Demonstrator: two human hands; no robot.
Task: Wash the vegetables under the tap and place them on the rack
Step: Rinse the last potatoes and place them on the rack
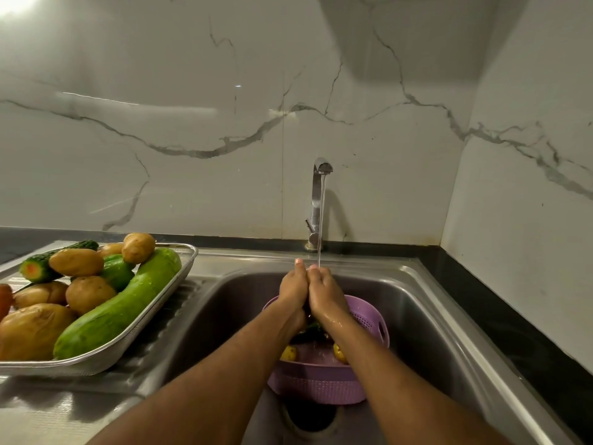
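Centre frame: left hand [293, 289] and right hand [324, 292] pressed together under the tap [319, 200] stream, fingers extended; anything between the palms is hidden, cannot tell. Below them a purple colander [369, 319] in the sink [417, 316]. Washed vegetables [96, 293] piled on rack [189, 255], left of frame.

left hand [292, 289]: bare, no ring, short pale nails
right hand [324, 292]: bare, wet and shiny, drops on the wrist
forearms: bare to the frame edge, no sleeve, watch or band in view
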